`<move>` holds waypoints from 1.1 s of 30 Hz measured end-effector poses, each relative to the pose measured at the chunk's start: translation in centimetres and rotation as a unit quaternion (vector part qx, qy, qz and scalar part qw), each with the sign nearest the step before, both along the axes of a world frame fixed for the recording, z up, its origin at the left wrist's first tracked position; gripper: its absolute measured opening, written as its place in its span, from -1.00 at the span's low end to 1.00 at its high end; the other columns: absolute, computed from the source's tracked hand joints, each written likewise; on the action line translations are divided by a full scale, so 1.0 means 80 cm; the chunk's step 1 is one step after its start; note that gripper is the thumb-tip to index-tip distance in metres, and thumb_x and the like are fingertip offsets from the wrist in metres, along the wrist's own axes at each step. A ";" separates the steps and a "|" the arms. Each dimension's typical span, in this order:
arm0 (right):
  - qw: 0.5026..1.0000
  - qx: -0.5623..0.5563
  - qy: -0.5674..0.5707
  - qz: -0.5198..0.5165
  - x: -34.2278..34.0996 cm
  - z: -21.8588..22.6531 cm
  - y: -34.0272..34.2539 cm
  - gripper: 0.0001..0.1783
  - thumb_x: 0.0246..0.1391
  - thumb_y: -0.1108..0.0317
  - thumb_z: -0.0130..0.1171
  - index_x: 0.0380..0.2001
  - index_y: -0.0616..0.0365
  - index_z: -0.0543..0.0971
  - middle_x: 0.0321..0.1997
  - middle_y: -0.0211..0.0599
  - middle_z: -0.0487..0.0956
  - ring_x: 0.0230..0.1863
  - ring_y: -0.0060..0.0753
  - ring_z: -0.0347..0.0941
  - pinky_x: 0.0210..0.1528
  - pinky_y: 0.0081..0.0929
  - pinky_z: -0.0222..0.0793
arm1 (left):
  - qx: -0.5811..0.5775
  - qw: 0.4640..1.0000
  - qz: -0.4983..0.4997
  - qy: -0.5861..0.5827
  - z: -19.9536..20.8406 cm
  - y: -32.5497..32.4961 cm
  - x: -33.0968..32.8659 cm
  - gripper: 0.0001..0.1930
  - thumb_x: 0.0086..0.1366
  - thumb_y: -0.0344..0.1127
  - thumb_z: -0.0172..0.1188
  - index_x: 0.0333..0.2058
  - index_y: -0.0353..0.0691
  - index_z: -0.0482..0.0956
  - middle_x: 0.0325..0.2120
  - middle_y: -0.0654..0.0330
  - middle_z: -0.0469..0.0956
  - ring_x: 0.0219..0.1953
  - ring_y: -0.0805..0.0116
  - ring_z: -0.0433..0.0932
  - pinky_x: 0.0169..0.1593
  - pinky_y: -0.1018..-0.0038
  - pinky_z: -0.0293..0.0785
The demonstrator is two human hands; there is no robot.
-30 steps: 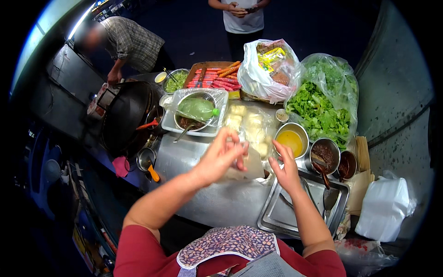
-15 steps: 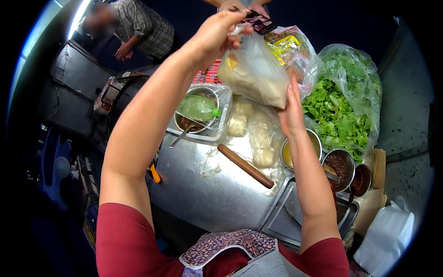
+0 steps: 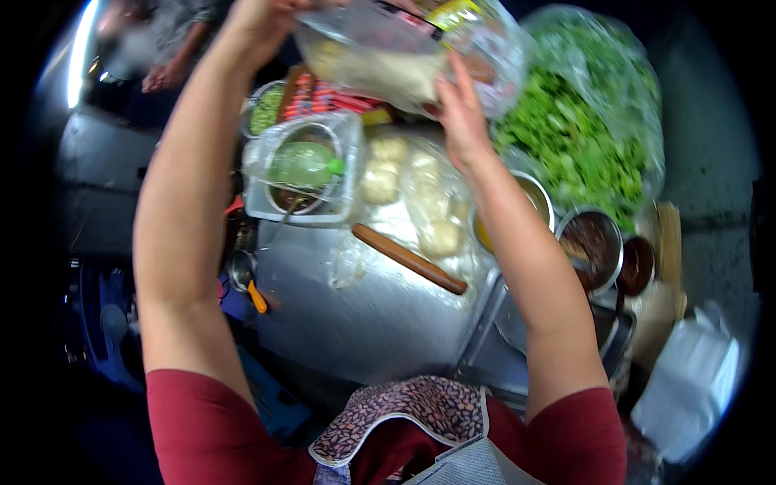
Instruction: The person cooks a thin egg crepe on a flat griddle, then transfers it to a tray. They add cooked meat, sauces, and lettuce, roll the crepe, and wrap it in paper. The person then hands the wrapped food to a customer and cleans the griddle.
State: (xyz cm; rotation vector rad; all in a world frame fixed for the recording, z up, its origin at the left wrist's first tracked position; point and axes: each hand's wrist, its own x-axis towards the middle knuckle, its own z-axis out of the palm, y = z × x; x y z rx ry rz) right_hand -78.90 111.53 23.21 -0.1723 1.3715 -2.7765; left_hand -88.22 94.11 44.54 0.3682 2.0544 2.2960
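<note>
A clear plastic bag with pale, yellowish contents hangs tilted over the far part of the metal table. At its upper left end, my left hand is closed on the gathered plastic; its fingertips are blurred and partly cut off by the frame's top edge. My right hand holds the bag's lower right corner, one finger stretched up along its side and others tucked beneath. Nearer me lie a wooden rolling pin and pale dough balls, with more dough under clear plastic.
On the left, a white tub holds a bowl and a green bottle. A large bag of chopped lettuce stands right, above bowls of dark sauce. Metal trays lie near right. Another person's hand shows far left.
Both hands and the bag have moved left and farther off, and the bag has tilted flatter. The view has shifted too. The hands seen beyond the bag are no longer clearly visible.
</note>
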 end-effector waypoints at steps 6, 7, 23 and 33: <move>0.980 0.191 0.026 0.048 0.068 -0.015 0.039 -0.61 0.31 0.30 0.15 0.17 0.11 0.53 -0.05 -0.35 0.60 -0.07 -0.55 0.51 -0.01 -0.49 0.48 | -0.106 0.968 0.218 0.071 -0.005 -0.099 0.053 -0.40 0.47 -0.03 0.12 0.24 -0.43 0.29 0.15 -0.05 0.48 0.24 0.20 0.45 0.36 0.35 0.31; 0.973 0.203 0.025 0.108 0.084 -0.008 0.061 -0.64 0.30 0.32 0.16 0.14 0.11 0.55 -0.07 -0.37 0.63 -0.09 -0.57 0.52 -0.02 -0.50 0.49 | -0.139 0.953 0.236 0.131 -0.011 -0.082 0.069 -0.42 0.48 -0.08 0.11 0.24 -0.45 0.28 0.17 -0.06 0.47 0.25 0.18 0.45 0.37 0.35 0.32; 0.434 0.859 0.194 -0.191 -0.026 -0.088 0.286 -0.87 -0.03 0.47 0.27 -0.35 0.15 0.70 -0.26 -0.09 0.66 -0.21 -0.07 0.65 -0.15 -0.20 0.61 | -0.137 0.946 0.167 -0.243 -0.287 -0.021 0.522 -0.81 0.51 -0.35 0.07 -0.02 -0.31 0.50 -0.09 0.10 0.60 -0.07 0.36 0.59 0.06 0.38 0.58; 0.448 0.852 0.196 -0.185 -0.034 -0.113 0.290 -0.90 -0.09 0.52 0.20 -0.56 0.14 0.68 -0.42 -0.01 0.67 -0.37 -0.05 0.67 -0.34 -0.18 0.60 | -0.100 0.910 0.259 -0.309 -0.314 -0.023 0.603 -0.85 0.51 -0.35 0.08 -0.08 -0.27 0.53 -0.15 0.15 0.63 -0.20 0.46 0.61 -0.03 0.49 0.57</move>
